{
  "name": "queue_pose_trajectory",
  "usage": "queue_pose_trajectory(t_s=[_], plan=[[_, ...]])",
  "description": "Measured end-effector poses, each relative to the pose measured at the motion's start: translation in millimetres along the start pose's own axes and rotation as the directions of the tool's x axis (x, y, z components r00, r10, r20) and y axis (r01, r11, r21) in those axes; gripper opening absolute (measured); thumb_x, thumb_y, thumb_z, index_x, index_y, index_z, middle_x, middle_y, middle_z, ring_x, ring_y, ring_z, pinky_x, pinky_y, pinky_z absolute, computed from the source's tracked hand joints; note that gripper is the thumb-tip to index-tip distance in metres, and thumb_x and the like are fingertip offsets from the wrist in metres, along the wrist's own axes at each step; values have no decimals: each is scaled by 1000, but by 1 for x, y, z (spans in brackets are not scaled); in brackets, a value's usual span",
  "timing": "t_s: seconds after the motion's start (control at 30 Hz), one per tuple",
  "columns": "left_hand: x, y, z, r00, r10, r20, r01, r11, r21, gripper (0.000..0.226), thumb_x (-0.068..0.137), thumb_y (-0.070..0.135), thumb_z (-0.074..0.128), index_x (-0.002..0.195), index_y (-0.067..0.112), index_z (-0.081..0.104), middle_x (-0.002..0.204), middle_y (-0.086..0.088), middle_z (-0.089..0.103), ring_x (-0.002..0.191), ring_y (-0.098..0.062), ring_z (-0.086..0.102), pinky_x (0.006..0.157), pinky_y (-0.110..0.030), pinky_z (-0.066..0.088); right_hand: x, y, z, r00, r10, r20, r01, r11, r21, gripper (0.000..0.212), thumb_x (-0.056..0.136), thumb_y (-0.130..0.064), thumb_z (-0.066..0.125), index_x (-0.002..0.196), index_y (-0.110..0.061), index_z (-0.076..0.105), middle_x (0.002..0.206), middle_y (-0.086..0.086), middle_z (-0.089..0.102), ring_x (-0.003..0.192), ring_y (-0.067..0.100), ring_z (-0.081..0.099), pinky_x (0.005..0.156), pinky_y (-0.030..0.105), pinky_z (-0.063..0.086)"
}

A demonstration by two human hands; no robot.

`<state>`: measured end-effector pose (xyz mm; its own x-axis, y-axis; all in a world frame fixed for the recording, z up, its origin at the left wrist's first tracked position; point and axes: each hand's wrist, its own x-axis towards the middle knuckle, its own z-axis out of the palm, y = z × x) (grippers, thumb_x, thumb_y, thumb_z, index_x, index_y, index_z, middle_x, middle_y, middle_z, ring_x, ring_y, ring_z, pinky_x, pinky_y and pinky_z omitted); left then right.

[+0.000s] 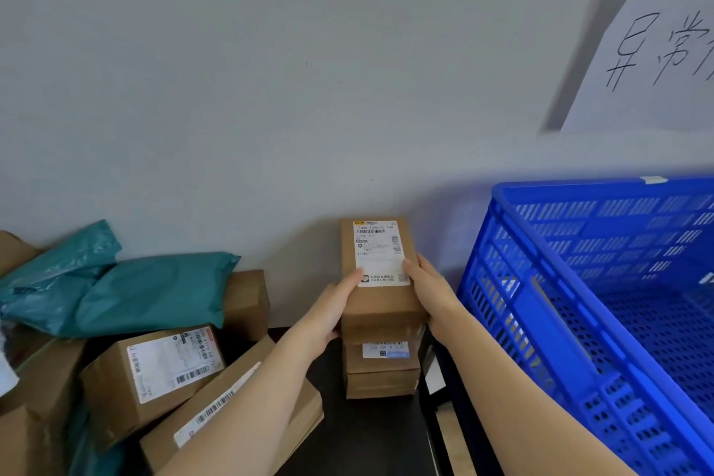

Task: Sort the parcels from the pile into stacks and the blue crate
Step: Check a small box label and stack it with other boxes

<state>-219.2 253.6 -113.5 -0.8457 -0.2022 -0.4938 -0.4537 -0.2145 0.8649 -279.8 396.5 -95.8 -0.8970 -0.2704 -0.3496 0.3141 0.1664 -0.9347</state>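
Between left hand (335, 307) and right hand (429, 292) I clasp the labelled box (380, 305) atop a stack (381, 379) beside the blue crate (502, 301).

Soft even daylight, blurred warped edges

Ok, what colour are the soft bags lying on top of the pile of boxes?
Teal green. The two soft bags lie on the brown boxes at left, clearest in the head view.

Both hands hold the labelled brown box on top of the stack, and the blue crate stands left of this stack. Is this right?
Not quite. The head view shows the blue crate right of the stack, not left. The rest holds: the left hand and the right hand hold the labelled brown box on top of it.
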Motion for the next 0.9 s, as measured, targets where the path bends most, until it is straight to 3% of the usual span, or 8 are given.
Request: queue_pose_trajectory(t_s=[0.13, 0.27, 0.37, 0.47, 0.53, 0.63, 0.77, 0.9], plan=[[6, 10, -2, 1000, 6, -12, -5, 1000, 15, 48, 88, 58, 54, 122, 25, 52, 112, -2, 64, 104, -20, 58, 101, -43, 44, 8, -4, -1, 999, -28, -22, 28, 1000, -14, 41, 102, -33, 41, 143, -31, 42, 120, -5, 62, 100, 11, 61, 74, 24, 49], [10, 10, -2, 1000, 3, -7, -3, 1000, 5, 28, 91, 56, 50, 98, 30, 58, 103, 1, 64, 100, -18, 58, 103, -41, 41, 12, -4, 1, 999, -22, -41, 21, 999, -27, 41, 103, -32, 39, 143, -28, 42, 124, -2, 61, 104, 14, 60, 85, 29, 51], [15, 0, 0, 1000, -18, -7, 18, 1000, 21, 26, 91, 56, 49, 94, 32, 57, 102, 2, 64, 102, -19, 57, 106, -43, 39, 11, 3, 1, 999, 3, -46, -5, 999, -43, 40, 103, -30, 38, 142, -26, 45, 120, -2, 62, 101, 14, 60, 81, 28, 49], [20, -10, 0, 999, -42, -8, 43, 999, 21, 32, 90, 57, 50, 104, 29, 58, 105, 1, 65, 103, -20, 58, 107, -45, 40, 9, 12, 1, 998, 19, -56, -21, 999, -36, 36, 103, -28, 38, 137, -25, 49, 104, -7, 63, 93, 10, 60, 73, 25, 48], [23, -15, 1, 998, -59, -28, 60, 998, 38, 46, 88, 59, 52, 120, 26, 53, 112, -1, 63, 107, -21, 57, 108, -47, 38, 8, 15, 1, 998, 20, -60, -22, 999, -35, 37, 103, -27, 39, 139, -25, 49, 104, -8, 62, 90, 7, 59, 69, 22, 46], [24, -19, 3, 997, -73, -15, 74, 995, 63, 56, 86, 61, 54, 128, 24, 49, 118, -2, 62, 112, -22, 56, 109, -47, 37, 9, 18, 0, 996, 31, -80, -35, 998, -43, 39, 103, -26, 39, 141, -23, 47, 109, -6, 61, 89, 6, 58, 67, 20, 45], [25, -21, 5, 998, -55, -31, 59, 988, 141, 65, 89, 57, 52, 139, 18, 40, 129, -2, 55, 116, -20, 52, 99, -35, 38, 7, 23, -1, 995, 39, -90, -44, 997, -60, 35, 103, -25, 39, 136, -22, 51, 97, -10, 62, 85, 5, 58, 67, 20, 47], [24, -25, 5, 990, -131, -46, 135, 986, 99, 63, 89, 56, 53, 139, 22, 32, 124, -3, 50, 116, -25, 49, 106, -49, 36, 7, 25, -1, 995, 24, -97, -32, 995, -91, 36, 103, -28, 39, 138, -26, 49, 99, -11, 60, 91, 7, 58, 72, 23, 47]])
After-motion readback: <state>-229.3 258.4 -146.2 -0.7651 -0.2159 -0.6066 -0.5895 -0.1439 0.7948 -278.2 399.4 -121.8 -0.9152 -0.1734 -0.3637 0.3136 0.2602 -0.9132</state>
